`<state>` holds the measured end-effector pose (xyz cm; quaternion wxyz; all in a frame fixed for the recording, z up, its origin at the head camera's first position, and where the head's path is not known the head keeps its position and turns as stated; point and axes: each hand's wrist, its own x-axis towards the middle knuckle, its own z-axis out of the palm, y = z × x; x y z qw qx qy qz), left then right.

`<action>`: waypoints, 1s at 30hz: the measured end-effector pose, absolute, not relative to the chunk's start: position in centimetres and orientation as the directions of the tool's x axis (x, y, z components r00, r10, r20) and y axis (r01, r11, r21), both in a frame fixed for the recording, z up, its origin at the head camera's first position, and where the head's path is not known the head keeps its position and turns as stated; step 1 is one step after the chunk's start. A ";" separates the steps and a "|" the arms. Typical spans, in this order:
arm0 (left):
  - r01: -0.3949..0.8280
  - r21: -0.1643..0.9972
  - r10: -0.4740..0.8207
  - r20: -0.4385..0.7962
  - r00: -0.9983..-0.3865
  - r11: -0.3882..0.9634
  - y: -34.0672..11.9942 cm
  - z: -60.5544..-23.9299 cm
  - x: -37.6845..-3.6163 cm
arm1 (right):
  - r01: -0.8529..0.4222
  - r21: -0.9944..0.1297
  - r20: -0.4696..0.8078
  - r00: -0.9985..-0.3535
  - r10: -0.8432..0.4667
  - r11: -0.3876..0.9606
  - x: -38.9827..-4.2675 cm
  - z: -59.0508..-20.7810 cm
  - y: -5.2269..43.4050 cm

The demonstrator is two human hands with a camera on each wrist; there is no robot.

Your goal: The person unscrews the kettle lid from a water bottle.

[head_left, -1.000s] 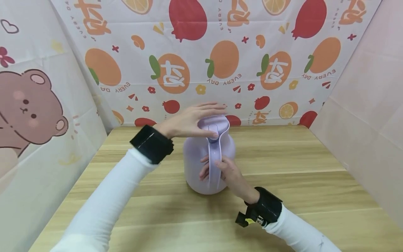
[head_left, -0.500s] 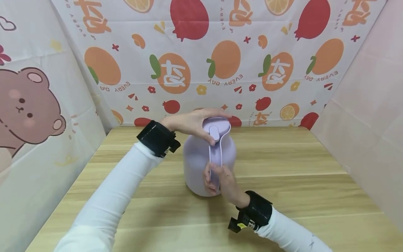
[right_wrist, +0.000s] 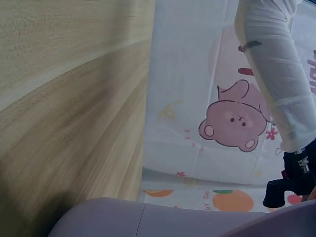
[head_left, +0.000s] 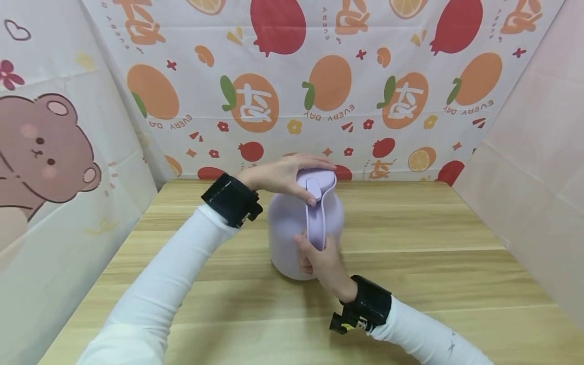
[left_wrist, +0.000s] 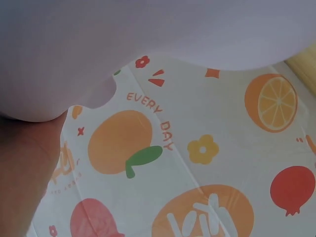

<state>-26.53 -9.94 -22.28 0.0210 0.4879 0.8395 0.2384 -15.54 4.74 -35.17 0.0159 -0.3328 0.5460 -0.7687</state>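
A pale purple thermos jug [head_left: 285, 233] stands upright on the wooden table, its handle [head_left: 316, 223] towards me. My left hand [head_left: 285, 175] holds the jug's top from the left, fingers behind the lid [head_left: 326, 178] and thumb at the raised button [head_left: 313, 187] on it. Lower down, my right hand [head_left: 325, 266] grips the handle, thumb across its near side and curled fingers partly hidden. In the left wrist view the jug [left_wrist: 148, 29] fills the top, with part of the hand [left_wrist: 27, 168] below it. The jug [right_wrist: 148, 219] spans the bottom of the right wrist view.
The wooden table [head_left: 410, 284] extends on both sides of the jug. A fruit-print cloth [head_left: 292, 86] hangs behind its far edge. Pale cloths stand at both sides, the left one [head_left: 109, 152] with a bear print. Both wrists wear black straps with cameras.
My right hand, earlier loose around the handle with fingers extended, has moved left and closed on it. My left hand has settled from over the lid to round its side, uncovering the button.
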 end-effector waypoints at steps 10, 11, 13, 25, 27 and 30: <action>0.796 0.430 0.813 0.202 -0.546 0.427 -9.7 -22.4 -26.4 | -0.370 -0.852 0.492 -0.808 -0.324 -0.370 -15.3 -35.1 4.7; 0.797 0.428 0.814 0.204 -0.544 0.426 -9.7 -22.4 -26.4 | -0.370 -0.854 0.488 -0.812 -0.320 -0.365 -15.3 -35.1 4.7; 0.799 0.425 0.814 0.208 -0.543 0.425 -9.7 -22.4 -26.3 | -0.372 -0.858 0.484 -0.817 -0.313 -0.355 -15.2 -35.1 4.7; 0.779 0.427 0.789 0.206 -0.579 0.460 -9.6 -22.2 -25.8 | -0.389 -0.864 0.477 -0.834 -0.276 -0.319 -15.2 -35.0 4.4; 0.770 0.427 0.779 0.206 -0.593 0.473 -9.5 -22.2 -25.7 | -0.395 -0.866 0.477 -0.837 -0.268 -0.306 -15.2 -34.9 4.4; 0.758 0.432 0.764 0.208 -0.611 0.489 -9.4 -22.1 -25.5 | -0.401 -0.870 0.473 -0.842 -0.259 -0.287 -15.1 -34.8 4.3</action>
